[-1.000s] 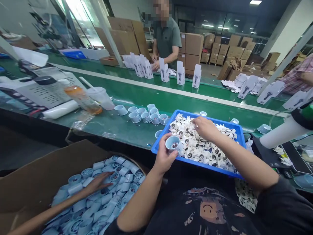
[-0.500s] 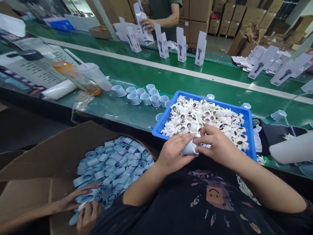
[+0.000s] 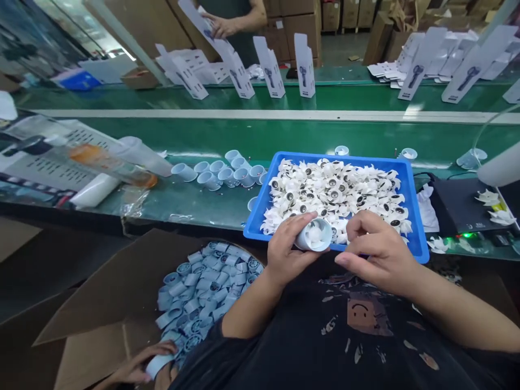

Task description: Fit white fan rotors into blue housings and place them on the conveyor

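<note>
A pale blue fan housing (image 3: 313,237) with a white impeller seated inside is gripped by the left hand (image 3: 289,250) at the blue tray's (image 3: 418,246) near rim; the right hand (image 3: 376,252), loosely curled, holds nothing.

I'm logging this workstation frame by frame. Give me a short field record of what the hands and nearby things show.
left hand: grips a pale blue housing with a white fan blade seated inside
right hand: empty, fingers curled, beside the housing
blue tray: heaped with white fan blades
cardboard box: holds pale blue housings; another person's hand reaches in
green belt: loose housings, white cartons
</note>
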`<state>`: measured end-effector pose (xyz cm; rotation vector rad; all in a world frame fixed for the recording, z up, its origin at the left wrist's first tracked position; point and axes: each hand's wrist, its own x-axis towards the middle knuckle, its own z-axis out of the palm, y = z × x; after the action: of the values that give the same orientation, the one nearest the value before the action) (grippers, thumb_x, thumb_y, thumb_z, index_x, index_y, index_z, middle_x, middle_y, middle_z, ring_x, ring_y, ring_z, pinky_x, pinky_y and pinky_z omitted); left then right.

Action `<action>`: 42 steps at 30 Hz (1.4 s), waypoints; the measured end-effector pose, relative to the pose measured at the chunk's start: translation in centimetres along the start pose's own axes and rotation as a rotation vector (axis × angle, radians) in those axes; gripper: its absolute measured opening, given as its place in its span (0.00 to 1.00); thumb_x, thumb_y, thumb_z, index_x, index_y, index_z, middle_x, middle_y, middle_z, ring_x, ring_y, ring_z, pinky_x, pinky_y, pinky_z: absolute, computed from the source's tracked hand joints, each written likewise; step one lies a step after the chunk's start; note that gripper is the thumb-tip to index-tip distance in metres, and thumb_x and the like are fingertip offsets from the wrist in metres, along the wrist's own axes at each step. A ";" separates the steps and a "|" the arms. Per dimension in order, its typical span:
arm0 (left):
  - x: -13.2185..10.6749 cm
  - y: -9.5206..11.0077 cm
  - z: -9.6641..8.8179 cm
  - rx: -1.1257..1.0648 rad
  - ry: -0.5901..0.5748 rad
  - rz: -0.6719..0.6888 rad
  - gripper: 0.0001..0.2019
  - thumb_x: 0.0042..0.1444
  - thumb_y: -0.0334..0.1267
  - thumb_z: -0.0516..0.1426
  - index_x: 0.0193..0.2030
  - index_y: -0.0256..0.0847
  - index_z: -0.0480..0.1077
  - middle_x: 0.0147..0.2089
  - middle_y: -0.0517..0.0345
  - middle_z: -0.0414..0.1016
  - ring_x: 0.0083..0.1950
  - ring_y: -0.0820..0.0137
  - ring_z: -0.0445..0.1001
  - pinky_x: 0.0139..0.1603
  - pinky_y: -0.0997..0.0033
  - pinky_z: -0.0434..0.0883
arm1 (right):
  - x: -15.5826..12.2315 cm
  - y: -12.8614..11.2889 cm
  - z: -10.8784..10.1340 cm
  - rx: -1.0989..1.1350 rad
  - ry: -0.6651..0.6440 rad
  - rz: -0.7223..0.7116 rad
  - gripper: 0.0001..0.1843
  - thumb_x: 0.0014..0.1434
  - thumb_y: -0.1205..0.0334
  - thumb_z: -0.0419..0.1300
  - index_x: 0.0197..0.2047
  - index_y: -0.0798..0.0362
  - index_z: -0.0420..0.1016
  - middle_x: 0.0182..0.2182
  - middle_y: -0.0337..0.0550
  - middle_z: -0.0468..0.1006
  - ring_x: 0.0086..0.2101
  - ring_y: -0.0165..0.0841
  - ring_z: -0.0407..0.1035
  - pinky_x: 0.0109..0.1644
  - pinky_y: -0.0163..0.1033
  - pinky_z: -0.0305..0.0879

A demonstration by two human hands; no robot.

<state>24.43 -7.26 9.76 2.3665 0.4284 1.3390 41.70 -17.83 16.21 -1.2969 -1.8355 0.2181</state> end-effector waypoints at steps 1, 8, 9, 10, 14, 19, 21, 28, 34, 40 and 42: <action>0.0 -0.1 0.3 -0.028 0.002 -0.012 0.29 0.55 0.46 0.65 0.61 0.44 0.65 0.52 0.48 0.79 0.52 0.61 0.79 0.54 0.59 0.76 | -0.2 0.0 0.0 -0.073 0.011 -0.035 0.20 0.68 0.49 0.55 0.34 0.52 0.80 0.35 0.44 0.69 0.38 0.33 0.65 0.42 0.40 0.63; -0.3 -0.1 1.3 -0.039 0.018 -0.035 0.26 0.56 0.45 0.64 0.60 0.43 0.65 0.52 0.47 0.79 0.52 0.61 0.79 0.54 0.57 0.76 | -0.8 1.6 1.1 -0.436 0.022 -0.086 0.20 0.67 0.43 0.53 0.48 0.47 0.79 0.51 0.46 0.72 0.50 0.42 0.59 0.55 0.49 0.52; -0.2 -0.1 1.3 -0.014 0.010 -0.015 0.26 0.58 0.44 0.63 0.61 0.43 0.64 0.52 0.47 0.79 0.52 0.61 0.79 0.54 0.57 0.76 | -0.7 1.7 1.1 -0.418 0.032 -0.058 0.18 0.67 0.45 0.53 0.46 0.47 0.80 0.48 0.46 0.73 0.48 0.41 0.60 0.54 0.48 0.53; -0.2 0.0 1.3 0.013 0.008 0.017 0.25 0.59 0.43 0.62 0.61 0.44 0.63 0.51 0.47 0.79 0.52 0.61 0.79 0.53 0.57 0.75 | -0.6 1.7 1.1 -0.395 0.035 -0.029 0.17 0.67 0.47 0.54 0.44 0.47 0.80 0.45 0.46 0.73 0.46 0.40 0.61 0.51 0.46 0.54; 0.3 0.2 1.0 0.206 -0.006 0.198 0.20 0.62 0.38 0.58 0.60 0.43 0.63 0.50 0.48 0.80 0.54 0.61 0.78 0.55 0.55 0.73 | -0.1 1.7 1.1 -0.362 -0.078 0.063 0.12 0.66 0.55 0.58 0.39 0.51 0.79 0.31 0.43 0.71 0.34 0.35 0.62 0.39 0.40 0.54; 0.8 0.9 0.7 0.150 -0.136 0.282 0.18 0.63 0.39 0.56 0.59 0.39 0.65 0.50 0.48 0.80 0.55 0.62 0.77 0.56 0.58 0.74 | -0.4 2.5 -0.1 -0.351 -0.154 -0.190 0.17 0.70 0.65 0.50 0.31 0.57 0.73 0.26 0.42 0.68 0.30 0.32 0.60 0.35 0.38 0.55; 0.8 1.2 1.0 -0.023 -0.241 0.206 0.22 0.62 0.44 0.57 0.61 0.38 0.64 0.50 0.47 0.80 0.51 0.65 0.79 0.52 0.65 0.76 | -0.3 3.0 -1.0 -0.397 -0.216 -0.397 0.18 0.71 0.69 0.46 0.33 0.57 0.74 0.26 0.41 0.69 0.29 0.32 0.58 0.34 0.40 0.54; 0.6 2.0 2.0 0.089 -0.087 0.247 0.22 0.62 0.38 0.57 0.61 0.32 0.62 0.50 0.41 0.79 0.55 0.61 0.77 0.53 0.61 0.77 | -0.7 3.8 -0.6 -0.187 -0.140 -0.222 0.15 0.71 0.61 0.51 0.36 0.56 0.75 0.26 0.39 0.69 0.26 0.26 0.65 0.29 0.32 0.63; 1.2 1.5 1.6 -0.006 -0.113 0.171 0.24 0.63 0.42 0.57 0.64 0.36 0.61 0.53 0.43 0.78 0.55 0.63 0.77 0.56 0.60 0.76 | -0.9 3.2 -0.3 -0.291 -0.069 -0.197 0.09 0.68 0.62 0.55 0.42 0.57 0.74 0.30 0.42 0.71 0.30 0.30 0.68 0.34 0.36 0.66; 1.0 1.3 0.3 -0.266 -0.431 -0.068 0.31 0.53 0.51 0.65 0.61 0.40 0.68 0.53 0.47 0.80 0.52 0.61 0.80 0.54 0.64 0.76 | -0.1 2.2 -2.0 -0.397 -0.293 -0.488 0.13 0.71 0.69 0.46 0.43 0.57 0.72 0.30 0.42 0.73 0.30 0.33 0.60 0.35 0.42 0.58; 1.2 1.6 -0.1 -0.266 -0.461 -0.103 0.31 0.52 0.49 0.66 0.61 0.40 0.68 0.54 0.47 0.79 0.53 0.60 0.79 0.56 0.63 0.75 | -0.1 2.0 -2.4 -0.423 -0.303 -0.505 0.15 0.71 0.69 0.44 0.43 0.56 0.72 0.30 0.43 0.73 0.30 0.34 0.60 0.36 0.44 0.57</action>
<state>25.03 -8.08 11.50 2.2938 0.2149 0.7182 44.82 -17.77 16.47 -1.0576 -2.5002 -0.2760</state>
